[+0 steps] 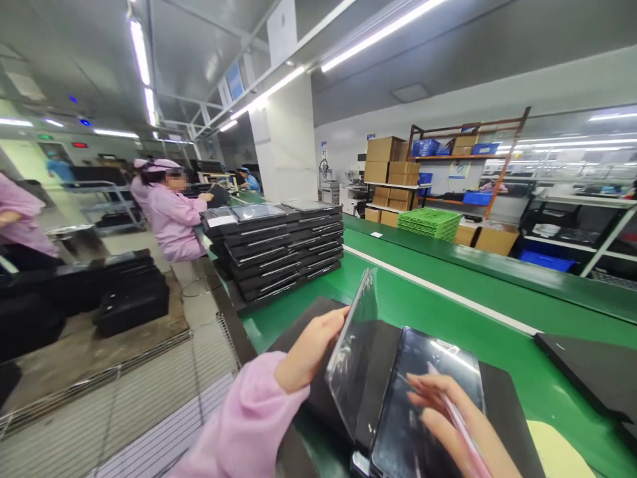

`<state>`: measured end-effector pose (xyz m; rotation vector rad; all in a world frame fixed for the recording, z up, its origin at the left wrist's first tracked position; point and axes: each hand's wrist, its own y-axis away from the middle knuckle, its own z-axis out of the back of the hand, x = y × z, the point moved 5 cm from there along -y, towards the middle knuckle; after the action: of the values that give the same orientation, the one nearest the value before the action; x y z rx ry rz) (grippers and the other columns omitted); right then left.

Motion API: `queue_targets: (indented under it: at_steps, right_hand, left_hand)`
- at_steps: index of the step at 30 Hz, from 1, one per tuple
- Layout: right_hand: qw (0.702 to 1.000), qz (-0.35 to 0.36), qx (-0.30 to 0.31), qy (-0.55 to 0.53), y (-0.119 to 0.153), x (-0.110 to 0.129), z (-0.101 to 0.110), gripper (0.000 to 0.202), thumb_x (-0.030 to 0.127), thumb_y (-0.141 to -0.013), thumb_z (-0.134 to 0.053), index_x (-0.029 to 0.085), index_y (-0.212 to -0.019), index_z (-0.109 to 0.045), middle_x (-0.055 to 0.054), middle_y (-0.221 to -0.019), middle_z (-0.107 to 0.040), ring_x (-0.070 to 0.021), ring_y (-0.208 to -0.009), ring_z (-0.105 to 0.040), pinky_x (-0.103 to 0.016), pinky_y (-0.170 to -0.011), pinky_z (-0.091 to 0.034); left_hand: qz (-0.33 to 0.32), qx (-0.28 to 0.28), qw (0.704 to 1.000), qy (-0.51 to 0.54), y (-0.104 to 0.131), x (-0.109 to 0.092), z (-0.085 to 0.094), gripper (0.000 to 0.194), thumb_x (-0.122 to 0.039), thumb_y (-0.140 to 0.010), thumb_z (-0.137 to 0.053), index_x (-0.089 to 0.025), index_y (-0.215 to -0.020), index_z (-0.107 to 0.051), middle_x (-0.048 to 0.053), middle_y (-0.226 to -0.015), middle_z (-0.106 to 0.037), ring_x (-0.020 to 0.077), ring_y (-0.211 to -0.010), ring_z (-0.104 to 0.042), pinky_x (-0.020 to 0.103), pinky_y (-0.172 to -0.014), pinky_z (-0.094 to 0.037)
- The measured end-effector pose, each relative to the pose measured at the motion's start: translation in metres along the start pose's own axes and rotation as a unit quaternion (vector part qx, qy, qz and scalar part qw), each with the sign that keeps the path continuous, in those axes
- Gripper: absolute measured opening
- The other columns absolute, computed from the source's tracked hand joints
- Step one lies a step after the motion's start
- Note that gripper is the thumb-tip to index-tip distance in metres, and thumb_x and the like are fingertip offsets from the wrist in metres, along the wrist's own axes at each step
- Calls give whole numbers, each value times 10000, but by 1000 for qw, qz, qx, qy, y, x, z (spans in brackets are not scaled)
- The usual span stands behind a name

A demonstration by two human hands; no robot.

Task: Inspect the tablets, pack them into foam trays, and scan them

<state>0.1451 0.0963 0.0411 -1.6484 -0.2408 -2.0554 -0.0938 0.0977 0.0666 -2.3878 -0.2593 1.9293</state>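
My left hand (316, 345) grips the edge of a thin flat panel, a tablet by its look, in clear film (351, 355), and it stands tilted almost on edge. To its right, a dark glossy tablet (413, 411) lies face up on a black foam tray (505, 405), with ceiling light reflected in its screen. My right hand (450, 418) hovers over this screen with fingers bent. A slim pinkish pen-like stick (456, 419) is tucked in the right hand; its exact kind is unclear. Whether the right fingertips touch the glass, I cannot tell.
Stacked black foam trays (279, 249) stand ahead on the green bench (388, 279). Another black tray (587, 372) lies right, near a yellow sheet (557, 451). Co-workers in pink sit left; a person (172, 212) faces the bench. Green crates (428, 224) sit beyond.
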Motion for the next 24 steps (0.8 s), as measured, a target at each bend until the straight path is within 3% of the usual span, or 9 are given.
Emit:
queue_targets:
  at_steps: [5,10,11,13,15,16,18,20,24]
  right_hand:
    - [979,-35,-12,-203,-38,27,-36,617,545,-747,-629,276,-1252,-399,-107,-1329,-464,-257,-1137,-511,-376,-834,-493]
    - [961,-65,-61,-262,-53,22,-27,489,261,-650,-683,199,-1103,-509,-53,-976,-648,-223,-854,-616,-291,-693,-496]
    - [954,-66,-69,-284,-51,18,-23,456,203,-630,-651,198,-1071,-534,-40,-946,-656,-219,-822,-619,-281,-662,-494]
    - [942,-69,-82,-318,-42,9,-16,455,154,-614,-597,217,-1063,-561,-20,-967,-657,-215,-814,-619,-266,-619,-489]
    - [940,-64,-97,-319,-29,3,-8,486,168,-642,-589,254,-1119,-555,-7,-1047,-641,-224,-880,-609,-269,-638,-492]
    - [944,-57,-110,-305,-23,2,-3,497,188,-663,-595,273,-1151,-544,-3,-1099,-623,-233,-940,-593,-277,-677,-497]
    - [959,-22,-139,-247,-12,8,6,491,246,-709,-607,291,-1192,-527,0,-1214,-565,-252,-1085,-524,-304,-798,-485]
    - [973,25,-163,-160,-8,23,15,459,300,-740,-622,279,-1190,-534,-7,-1275,-522,-259,-1170,-455,-320,-899,-440]
    - [984,47,-154,-81,-25,45,30,378,364,-768,-634,251,-1123,-570,-25,-1144,-605,-227,-1030,-546,-294,-850,-443]
  left_hand:
    - [-86,15,985,-146,11,37,-32,497,-462,-832,-495,-173,-1232,-554,101,-1347,-480,256,-1260,-397,377,-1082,-268]
    - [-105,107,959,-240,20,74,-53,602,-474,-774,-544,-183,-1299,-490,118,-1443,-339,275,-1327,-296,434,-1112,-207]
    - [-106,102,956,-253,19,77,-52,593,-457,-763,-560,-181,-1285,-506,118,-1449,-326,273,-1335,-279,436,-1116,-194]
    - [-110,10,957,-267,14,76,-39,603,-425,-718,-608,-151,-1250,-531,139,-1455,-305,278,-1354,-227,440,-1126,-143]
    - [-83,-118,967,-209,8,71,-21,711,-420,-661,-661,-119,-1277,-474,175,-1454,-286,300,-1357,-206,457,-1121,-139]
    - [-58,-137,978,-147,6,70,-16,773,-425,-639,-686,-113,-1299,-432,189,-1442,-301,313,-1347,-227,464,-1109,-176]
    - [5,-59,998,15,2,67,-23,766,-425,-638,-712,-124,-1283,-429,196,-1360,-429,333,-1276,-363,460,-1034,-326]
    - [39,48,987,150,3,56,-38,592,-392,-673,-712,-137,-1172,-522,160,-1175,-600,315,-1124,-529,412,-905,-451]
    - [53,55,975,210,6,24,-52,340,-323,-699,-707,-123,-959,-619,69,-805,-692,206,-746,-646,290,-668,-499]
